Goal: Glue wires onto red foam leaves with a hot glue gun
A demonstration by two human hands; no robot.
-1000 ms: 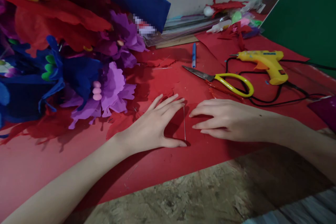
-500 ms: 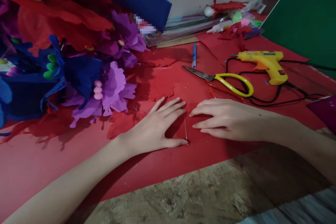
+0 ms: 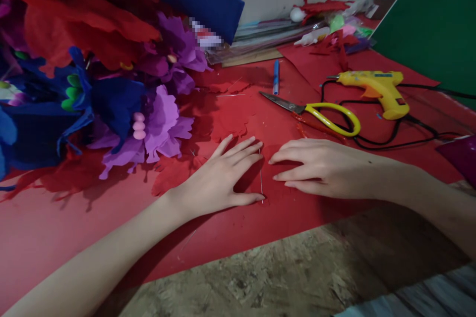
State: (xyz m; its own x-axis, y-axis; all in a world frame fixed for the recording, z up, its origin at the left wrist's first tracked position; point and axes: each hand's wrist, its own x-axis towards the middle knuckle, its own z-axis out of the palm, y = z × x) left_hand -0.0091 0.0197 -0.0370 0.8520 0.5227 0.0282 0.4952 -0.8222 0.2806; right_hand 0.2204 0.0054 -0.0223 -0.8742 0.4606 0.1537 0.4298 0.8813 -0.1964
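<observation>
My left hand [image 3: 226, 171] lies spread on red paper or fabric [image 3: 250, 183], its thumb and fingers apart. A thin straight wire [image 3: 261, 176] runs between its thumb tip and fingertips, which seem to touch it. Facing it from the right, my right hand [image 3: 310, 163] rests with fingers stretched and a little apart, holding nothing. Its fingertips touch the red surface a short way from the wire. Red petal-like pieces [image 3: 230, 119] lie just beyond my left hand, with another wire [image 3: 231, 95] across them. Edges of the red piece under my hands are hard to make out.
Yellow-handled scissors [image 3: 330, 119], a yellow glue gun [image 3: 379, 86] with a black cord, and a blue pen [image 3: 275, 78] lie beyond my hands. Purple [image 3: 163, 116] and blue [image 3: 117, 109] paper flowers crowd the left. A green board [image 3: 435, 25] stands at right.
The wire's near end has shifted slightly left along with my left thumb tip. My right hand stays in nearly the same place.
</observation>
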